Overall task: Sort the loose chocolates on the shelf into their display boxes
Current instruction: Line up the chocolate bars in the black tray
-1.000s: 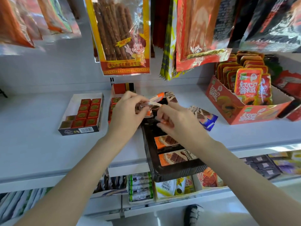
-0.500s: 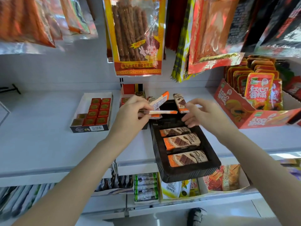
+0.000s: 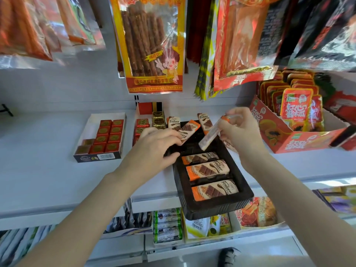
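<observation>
— From the head camera, what's each hand got?

— The left hand [image 3: 154, 149] is closed on an orange chocolate bar [image 3: 187, 131] at the back of the dark display tray [image 3: 217, 206]. The right hand [image 3: 241, 132] pinches another bar [image 3: 212, 134] by its top end, tilted, hanging above the tray's empty back section.

— And the tray?

— Three bars [image 3: 208, 170] lie flat in a neat row toward its front. Two more loose bars [image 3: 205, 121] stand behind it on the white shelf [image 3: 48, 170].

— How should they lay these in?

— I'd say flat, label up, parallel and snug against the row, one at a time, so nothing rides up over its neighbour.
</observation>
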Demonstrator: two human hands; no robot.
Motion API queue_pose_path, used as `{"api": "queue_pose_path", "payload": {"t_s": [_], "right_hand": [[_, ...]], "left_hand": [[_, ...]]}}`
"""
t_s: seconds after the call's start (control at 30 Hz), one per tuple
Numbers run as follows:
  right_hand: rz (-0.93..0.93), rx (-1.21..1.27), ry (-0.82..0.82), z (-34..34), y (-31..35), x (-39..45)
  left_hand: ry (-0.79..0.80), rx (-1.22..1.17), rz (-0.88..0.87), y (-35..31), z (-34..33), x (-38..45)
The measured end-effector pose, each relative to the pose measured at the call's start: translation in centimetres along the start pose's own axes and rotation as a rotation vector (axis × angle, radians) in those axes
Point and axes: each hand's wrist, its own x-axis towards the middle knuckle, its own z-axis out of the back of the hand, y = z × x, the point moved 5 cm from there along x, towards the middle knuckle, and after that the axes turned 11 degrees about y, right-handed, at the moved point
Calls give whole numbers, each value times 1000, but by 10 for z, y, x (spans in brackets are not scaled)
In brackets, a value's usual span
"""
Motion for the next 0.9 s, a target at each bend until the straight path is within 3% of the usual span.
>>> {"api": "queue_pose_path", "payload": {"t_s": [0.1, 0.27, 0.33, 0.4, 0.53, 0.73, 0.8, 0.9], "right_hand": [[315, -419, -18, 8, 23, -10], [635, -1012, 227, -36, 17, -31], [667, -1089, 325, -45, 12, -35], [664, -1095, 448, -50, 4, -38], [457, -883, 590, -37, -7, -33], [373, -965, 696, -37, -18, -36], [357, -916, 673, -35, -14, -33], [225, -568, 425, -12, -4, -17]], "left_hand": [[4, 21, 29, -1, 1, 2], [-42, 63, 114, -4, 2, 7], [-52, 60, 140, -3, 0, 10], [-61, 16, 164, 0, 0, 11], [-51, -22, 167, 5, 1, 11], [-60, -31, 146, 4, 5, 5], [-121, -101, 165, 4, 10, 2], [-199, -309, 215, 2, 21, 0]]}}
